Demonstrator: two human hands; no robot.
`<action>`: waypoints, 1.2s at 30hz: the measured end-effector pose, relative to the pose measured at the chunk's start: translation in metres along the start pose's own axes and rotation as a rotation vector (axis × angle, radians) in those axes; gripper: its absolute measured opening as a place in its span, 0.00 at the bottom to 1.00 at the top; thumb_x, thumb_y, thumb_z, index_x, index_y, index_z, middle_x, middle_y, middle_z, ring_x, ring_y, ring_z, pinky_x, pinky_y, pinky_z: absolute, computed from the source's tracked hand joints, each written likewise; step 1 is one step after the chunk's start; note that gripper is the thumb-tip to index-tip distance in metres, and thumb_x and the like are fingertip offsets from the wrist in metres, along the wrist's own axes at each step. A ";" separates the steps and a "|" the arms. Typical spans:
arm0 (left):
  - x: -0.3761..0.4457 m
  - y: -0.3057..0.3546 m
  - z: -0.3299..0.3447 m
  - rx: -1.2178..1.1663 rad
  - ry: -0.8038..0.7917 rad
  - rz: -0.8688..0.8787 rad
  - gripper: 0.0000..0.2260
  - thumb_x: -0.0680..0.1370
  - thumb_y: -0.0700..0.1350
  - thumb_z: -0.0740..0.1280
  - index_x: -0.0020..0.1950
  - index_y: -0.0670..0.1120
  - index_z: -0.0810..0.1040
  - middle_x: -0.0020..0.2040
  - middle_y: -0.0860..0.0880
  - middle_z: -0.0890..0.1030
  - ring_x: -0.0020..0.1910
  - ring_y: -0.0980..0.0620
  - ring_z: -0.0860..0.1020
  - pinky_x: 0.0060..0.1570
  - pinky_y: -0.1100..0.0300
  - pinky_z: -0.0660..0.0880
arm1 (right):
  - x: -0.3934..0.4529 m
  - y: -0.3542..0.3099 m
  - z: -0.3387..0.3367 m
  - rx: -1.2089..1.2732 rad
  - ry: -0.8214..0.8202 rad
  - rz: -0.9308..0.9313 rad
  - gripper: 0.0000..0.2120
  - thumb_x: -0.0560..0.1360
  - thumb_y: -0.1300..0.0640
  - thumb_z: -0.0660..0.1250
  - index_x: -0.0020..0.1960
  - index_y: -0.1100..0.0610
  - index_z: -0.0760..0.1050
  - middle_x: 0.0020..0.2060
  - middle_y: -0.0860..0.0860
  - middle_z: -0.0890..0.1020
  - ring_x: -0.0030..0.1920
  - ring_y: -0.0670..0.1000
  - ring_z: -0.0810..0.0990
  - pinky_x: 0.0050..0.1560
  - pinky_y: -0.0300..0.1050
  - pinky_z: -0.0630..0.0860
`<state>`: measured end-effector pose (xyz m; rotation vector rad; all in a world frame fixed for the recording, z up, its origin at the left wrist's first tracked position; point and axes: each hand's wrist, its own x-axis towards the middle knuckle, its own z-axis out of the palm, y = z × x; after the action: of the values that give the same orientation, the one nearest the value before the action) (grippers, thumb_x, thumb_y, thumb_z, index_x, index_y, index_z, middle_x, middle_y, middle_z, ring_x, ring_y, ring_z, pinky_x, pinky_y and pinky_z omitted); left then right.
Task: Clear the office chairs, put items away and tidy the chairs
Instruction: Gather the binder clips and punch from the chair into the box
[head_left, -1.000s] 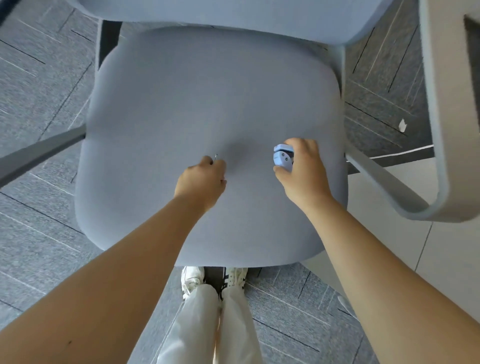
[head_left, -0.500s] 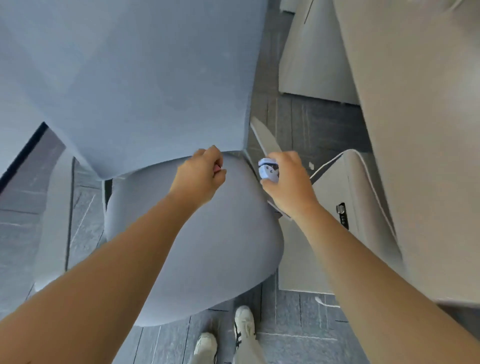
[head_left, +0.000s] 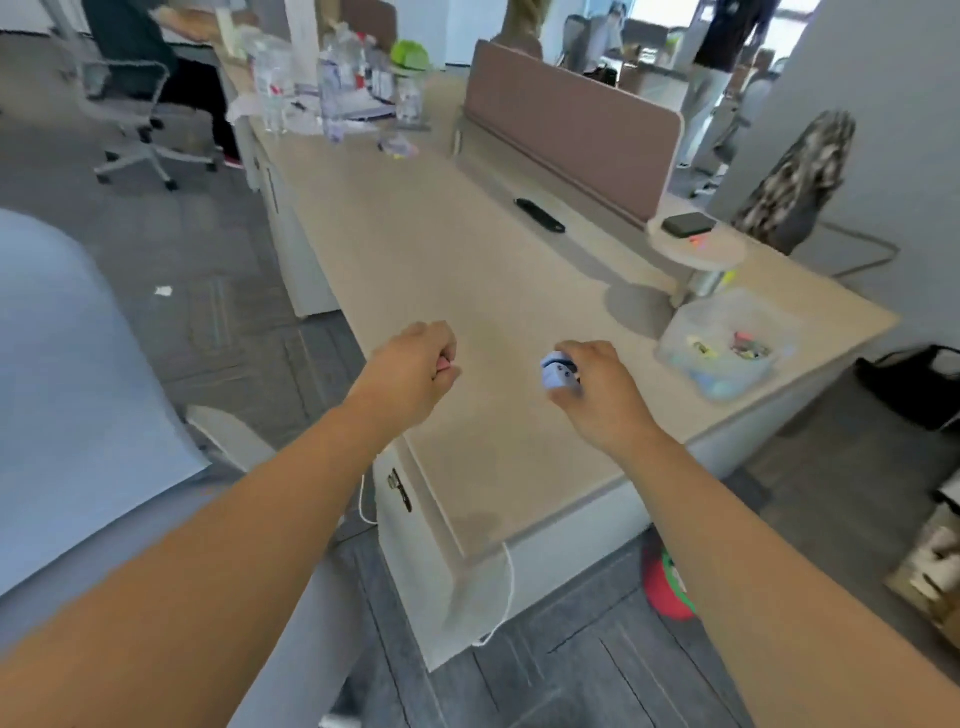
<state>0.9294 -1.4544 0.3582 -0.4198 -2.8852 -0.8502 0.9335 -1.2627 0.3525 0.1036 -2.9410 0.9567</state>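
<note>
My right hand is shut on a small light-blue gadget and hovers over the beige desk. My left hand is closed in a fist over the desk's near left part, with a small pink item just showing between the fingers. The grey-blue office chair stands at the far left, only partly in view. A clear plastic box with several small colourful items sits on the desk to the right of my right hand.
A brown divider panel runs along the desk's far side, with a black remote in front of it. Bottles and clutter crowd the far end. A round stand holds a black box. People and other chairs are behind.
The view swung up from the chair seat to the desk. Both hands lifted off the chair and now hover over the desktop, each still closed on its item.
</note>
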 end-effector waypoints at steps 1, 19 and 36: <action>0.012 0.022 0.012 0.001 -0.015 0.027 0.08 0.78 0.41 0.63 0.44 0.46 0.63 0.35 0.52 0.66 0.50 0.40 0.75 0.48 0.53 0.70 | -0.001 0.020 -0.019 -0.006 0.013 0.028 0.09 0.74 0.58 0.60 0.51 0.59 0.75 0.54 0.58 0.75 0.43 0.50 0.68 0.44 0.39 0.66; 0.217 0.285 0.214 0.028 -0.166 0.119 0.04 0.78 0.42 0.62 0.50 0.42 0.72 0.46 0.49 0.69 0.43 0.49 0.69 0.41 0.58 0.63 | 0.055 0.321 -0.234 0.014 0.116 0.305 0.19 0.76 0.59 0.64 0.64 0.63 0.68 0.59 0.59 0.75 0.54 0.57 0.74 0.47 0.44 0.68; 0.390 0.277 0.302 0.061 -0.340 0.094 0.07 0.76 0.42 0.65 0.52 0.41 0.74 0.48 0.45 0.75 0.45 0.47 0.73 0.43 0.59 0.66 | 0.269 0.419 -0.182 -0.252 -0.272 0.292 0.16 0.77 0.58 0.60 0.64 0.62 0.71 0.61 0.60 0.77 0.62 0.61 0.72 0.59 0.50 0.72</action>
<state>0.6304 -0.9756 0.3167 -0.7547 -3.1539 -0.7370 0.6366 -0.8312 0.2718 -0.2300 -3.3682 0.6280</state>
